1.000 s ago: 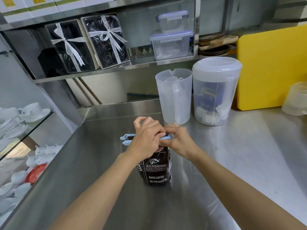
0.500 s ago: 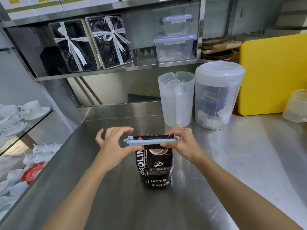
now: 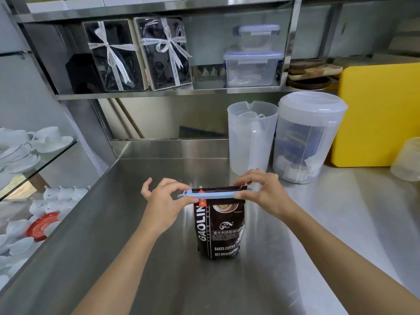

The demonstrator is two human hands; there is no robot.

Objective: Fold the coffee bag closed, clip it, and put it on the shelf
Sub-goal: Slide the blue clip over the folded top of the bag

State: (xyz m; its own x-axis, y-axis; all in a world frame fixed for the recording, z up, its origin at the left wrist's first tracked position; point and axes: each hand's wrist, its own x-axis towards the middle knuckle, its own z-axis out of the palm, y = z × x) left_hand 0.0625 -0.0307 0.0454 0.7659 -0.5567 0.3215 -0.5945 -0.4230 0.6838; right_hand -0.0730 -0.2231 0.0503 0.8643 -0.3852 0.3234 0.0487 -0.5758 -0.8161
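A stainless-steel counter [image 3: 318, 223] is seen below a steel shelf [image 3: 159, 94]. Near its middle a dark coffee bag [image 3: 219, 233] is stood upright (label facing the camera). Its folded top is crossed by a pale blue sealing clip [image 3: 209, 195] — one end pinched by the left hand [image 3: 163, 205], the other by the right hand [image 3: 263, 194], remaining fingers spread loosely.
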